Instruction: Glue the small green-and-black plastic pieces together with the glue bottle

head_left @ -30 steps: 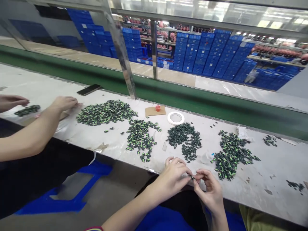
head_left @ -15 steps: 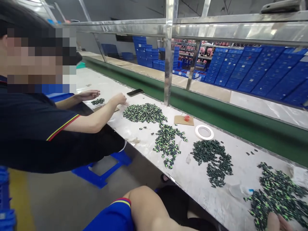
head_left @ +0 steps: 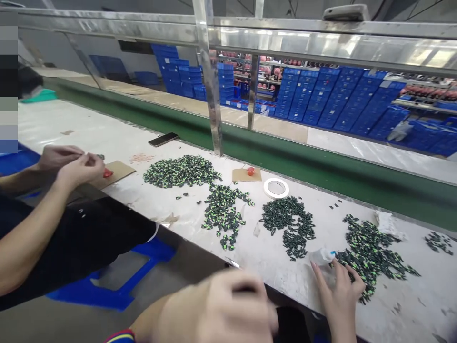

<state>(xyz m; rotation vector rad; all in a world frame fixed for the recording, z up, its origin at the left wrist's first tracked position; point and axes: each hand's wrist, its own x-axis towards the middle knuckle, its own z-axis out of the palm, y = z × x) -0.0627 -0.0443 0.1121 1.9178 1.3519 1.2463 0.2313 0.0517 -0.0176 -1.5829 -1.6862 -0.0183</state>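
Low in the centre, my left hand (head_left: 217, 309) is a motion blur below the table edge; it looks curled, but its fingers are too smeared to read. On the right, my right hand (head_left: 339, 290) reaches over the table with fingers apart. Its thumb and index finger are at either side of a small whitish translucent container (head_left: 321, 256) with a blue tip, lying on the table; a firm grip does not show. Just beyond these fingers spreads a pile of small dark-green and bright-green pieces (head_left: 371, 245). Left of the container lies a heap of plain dark-green pieces (head_left: 287, 221).
A co-worker's hands (head_left: 76, 164) meet at the left, near cardboard (head_left: 121, 172) with a red item. More green pieces (head_left: 182, 170), a phone (head_left: 163, 139), a tape roll (head_left: 276, 188) and a red cap (head_left: 251, 171) lie on the table. A metal post (head_left: 210, 85) rises behind.
The view has swung right. My right hand has moved from the green pile to the whitish container. My left hand has come into view. The co-worker's hands have drawn together.
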